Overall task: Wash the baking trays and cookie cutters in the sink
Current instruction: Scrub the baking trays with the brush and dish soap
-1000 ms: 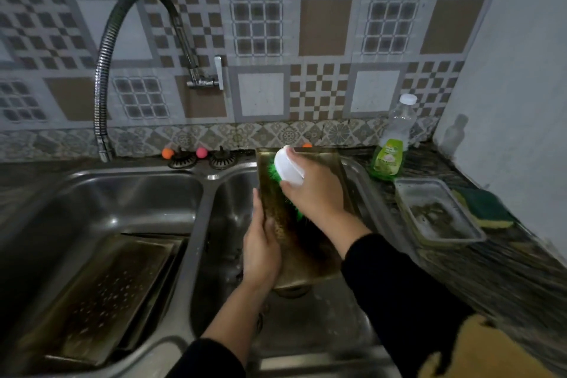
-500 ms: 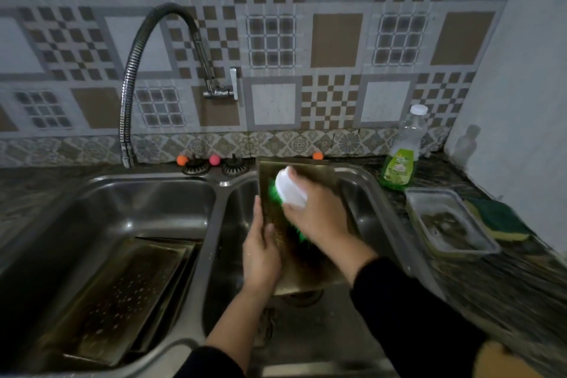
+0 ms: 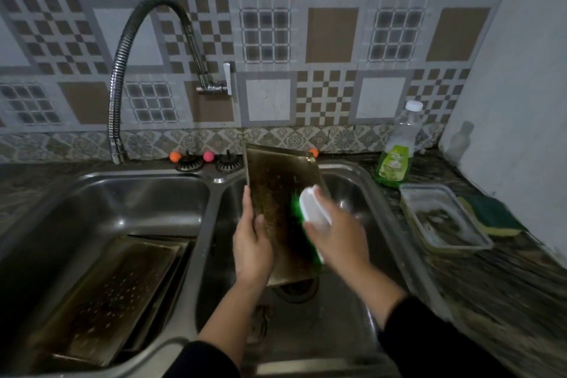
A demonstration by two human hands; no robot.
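Two basins make up the steel sink (image 3: 211, 193), the left one holding stacked baking trays (image 3: 101, 298) lying flat, the right one with a grimy baking tray (image 3: 276, 202) propped on end over the drain. Left hand (image 3: 251, 248) grips that tray's left edge, thumb curled over the front, so the tray rises up and away from the palm. Right hand (image 3: 340, 239) is wrapped round a white scrub brush (image 3: 313, 215), green bristles pressed against the tray's right side.

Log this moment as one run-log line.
left hand holds baking tray upright | right hand scrubs it with brush | over right basin | tap off
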